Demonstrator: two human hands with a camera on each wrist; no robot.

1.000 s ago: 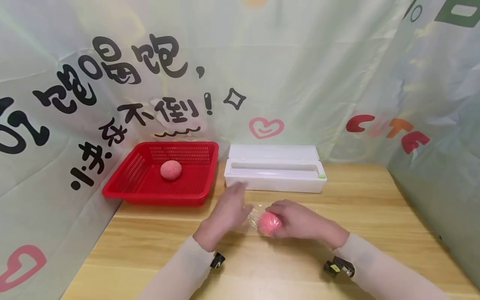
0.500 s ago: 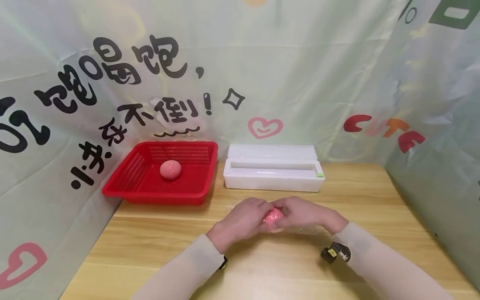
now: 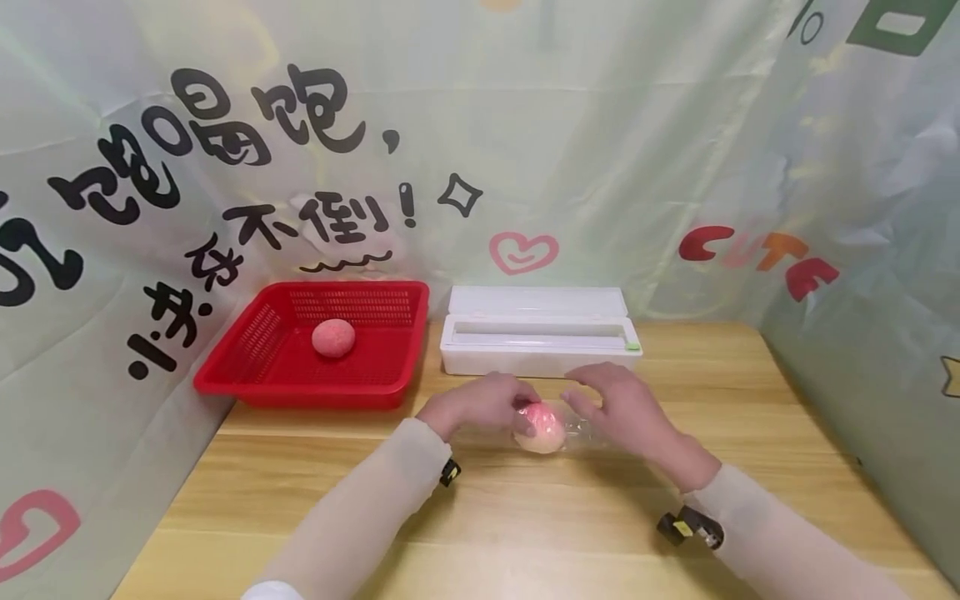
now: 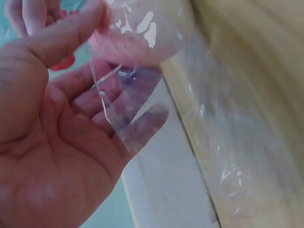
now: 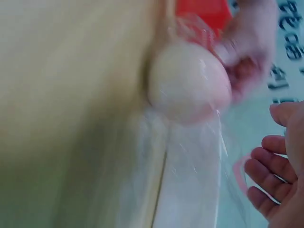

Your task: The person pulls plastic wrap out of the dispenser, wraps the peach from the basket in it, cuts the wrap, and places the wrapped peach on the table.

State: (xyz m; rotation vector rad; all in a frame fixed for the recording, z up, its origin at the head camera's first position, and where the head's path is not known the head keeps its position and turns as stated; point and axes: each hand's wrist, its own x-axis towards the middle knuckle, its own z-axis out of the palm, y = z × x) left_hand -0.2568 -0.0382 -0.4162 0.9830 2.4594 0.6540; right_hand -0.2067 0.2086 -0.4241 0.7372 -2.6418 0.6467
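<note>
A pink and cream peach (image 3: pixel 543 433) is partly covered by clear cling film (image 3: pixel 581 431) just above or on the table, in front of the white box. My left hand (image 3: pixel 489 402) pinches it through the film from the left, thumb and fingertips on its side. Loose film trails from the peach toward the right, as the left wrist view shows past the left palm (image 4: pixel 71 137). My right hand (image 3: pixel 630 410) is apart from the peach on its right, fingers spread and relaxed beside the film; whether it touches the film I cannot tell.
Behind the hands stands a white cling film dispenser (image 3: pixel 540 360) with its lid up and a green slider (image 3: pixel 633 346). At the back left is a red basket (image 3: pixel 375 392) holding another peach (image 3: pixel 333 338). A printed cloth (image 3: pixel 600 167) surrounds the wooden table (image 3: pixel 525 533).
The left hand came in from the left and took hold of the peach. My right hand released it and drew away to the right. The peach's cream side now faces the head view.
</note>
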